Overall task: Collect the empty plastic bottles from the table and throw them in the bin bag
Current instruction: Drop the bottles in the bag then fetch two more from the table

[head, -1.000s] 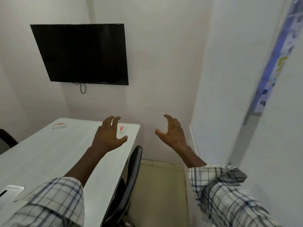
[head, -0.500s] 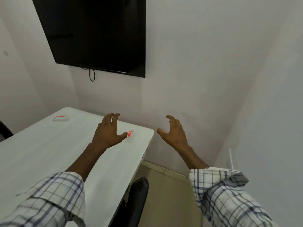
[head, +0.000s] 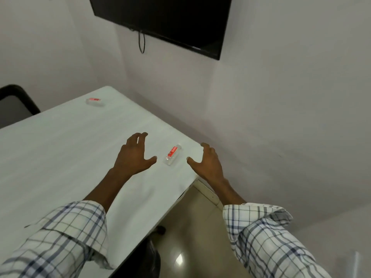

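A small clear plastic bottle (head: 173,155) with a red label lies on its side near the right corner of the white table (head: 60,149). My left hand (head: 134,155) hovers just left of it, fingers spread and holding nothing. My right hand (head: 206,162) hovers just right of it over the table's edge, also spread and holding nothing. The bottle lies between the two hands, touched by neither. A second clear bottle with a red label (head: 95,101) lies on its side near the table's far corner. No bin bag is in view.
A black wall-mounted screen (head: 164,19) hangs above the table with a cable dangling under it. A dark chair (head: 16,103) stands at the far left, and another dark chair (head: 148,257) sits under the table's near edge. Walls close in beyond the table and to the right.
The view has swung left and down, bringing the table corner closer. Both hands have come nearer to the near bottle and now flank it, still holding nothing.
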Action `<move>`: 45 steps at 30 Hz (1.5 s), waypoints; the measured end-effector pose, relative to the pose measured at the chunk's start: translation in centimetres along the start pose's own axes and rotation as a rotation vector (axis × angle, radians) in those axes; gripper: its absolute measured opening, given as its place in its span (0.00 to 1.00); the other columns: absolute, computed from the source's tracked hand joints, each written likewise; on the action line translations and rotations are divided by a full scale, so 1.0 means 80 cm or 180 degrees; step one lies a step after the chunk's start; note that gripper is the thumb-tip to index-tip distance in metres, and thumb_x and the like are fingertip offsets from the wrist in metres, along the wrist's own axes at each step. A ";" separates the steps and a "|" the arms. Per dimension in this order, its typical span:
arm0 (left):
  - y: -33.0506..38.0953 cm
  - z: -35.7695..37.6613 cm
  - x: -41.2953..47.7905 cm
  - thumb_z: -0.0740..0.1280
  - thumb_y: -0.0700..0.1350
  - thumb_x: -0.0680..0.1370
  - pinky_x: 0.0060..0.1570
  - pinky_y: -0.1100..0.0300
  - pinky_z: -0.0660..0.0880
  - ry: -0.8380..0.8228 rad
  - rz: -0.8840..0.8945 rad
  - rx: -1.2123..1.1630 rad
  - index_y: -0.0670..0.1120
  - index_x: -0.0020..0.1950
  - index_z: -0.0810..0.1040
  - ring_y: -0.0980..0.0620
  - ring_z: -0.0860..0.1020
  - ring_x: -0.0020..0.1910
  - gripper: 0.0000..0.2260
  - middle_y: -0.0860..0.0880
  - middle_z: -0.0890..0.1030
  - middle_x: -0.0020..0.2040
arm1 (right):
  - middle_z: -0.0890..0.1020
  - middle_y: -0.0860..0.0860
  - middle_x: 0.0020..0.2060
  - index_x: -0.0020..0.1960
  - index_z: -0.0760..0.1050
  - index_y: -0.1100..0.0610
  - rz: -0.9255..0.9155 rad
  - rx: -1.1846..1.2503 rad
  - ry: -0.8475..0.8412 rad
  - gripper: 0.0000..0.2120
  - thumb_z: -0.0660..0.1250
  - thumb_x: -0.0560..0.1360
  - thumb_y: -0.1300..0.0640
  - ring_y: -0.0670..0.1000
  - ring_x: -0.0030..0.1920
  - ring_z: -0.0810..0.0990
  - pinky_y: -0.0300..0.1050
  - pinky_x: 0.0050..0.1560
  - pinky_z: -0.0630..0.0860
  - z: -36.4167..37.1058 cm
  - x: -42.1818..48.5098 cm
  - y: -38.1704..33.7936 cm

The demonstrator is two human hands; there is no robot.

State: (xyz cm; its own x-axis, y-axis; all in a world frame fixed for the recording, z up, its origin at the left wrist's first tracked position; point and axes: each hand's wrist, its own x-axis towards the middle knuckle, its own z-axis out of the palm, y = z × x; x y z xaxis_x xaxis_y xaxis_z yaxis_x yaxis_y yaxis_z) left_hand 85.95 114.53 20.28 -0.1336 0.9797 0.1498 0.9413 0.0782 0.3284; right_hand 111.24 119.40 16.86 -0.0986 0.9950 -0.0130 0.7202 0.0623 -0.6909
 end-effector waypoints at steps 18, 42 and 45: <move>-0.113 0.187 0.120 0.71 0.59 0.70 0.61 0.47 0.72 -0.0397 -0.0820 0.0038 0.46 0.75 0.60 0.41 0.67 0.71 0.39 0.42 0.66 0.74 | 0.69 0.59 0.67 0.75 0.57 0.54 0.0322 -0.0344 -0.0713 0.41 0.71 0.72 0.39 0.61 0.64 0.75 0.55 0.56 0.77 0.236 0.212 0.037; -0.261 0.060 0.317 0.72 0.56 0.70 0.61 0.46 0.73 0.0154 -0.1626 0.0265 0.45 0.75 0.62 0.40 0.68 0.70 0.38 0.41 0.67 0.72 | 0.73 0.55 0.65 0.77 0.56 0.52 -0.1217 0.0148 -0.0923 0.40 0.69 0.70 0.50 0.59 0.58 0.78 0.54 0.53 0.80 0.290 0.460 -0.188; -0.296 0.057 0.367 0.72 0.55 0.70 0.61 0.46 0.73 0.0173 -0.1825 0.0245 0.44 0.75 0.62 0.40 0.68 0.70 0.37 0.40 0.68 0.72 | 0.73 0.55 0.66 0.77 0.56 0.52 -0.1404 0.0174 -0.1003 0.40 0.70 0.71 0.49 0.58 0.58 0.78 0.51 0.51 0.80 0.318 0.513 -0.216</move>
State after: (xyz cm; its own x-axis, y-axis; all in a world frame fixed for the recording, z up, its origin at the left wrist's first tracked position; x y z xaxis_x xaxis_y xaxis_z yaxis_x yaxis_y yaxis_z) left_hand 61.18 142.30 12.67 -0.6425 0.7661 0.0163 0.7335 0.6086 0.3026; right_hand 77.32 157.18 9.87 -0.5904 0.8035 0.0764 0.5280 0.4561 -0.7164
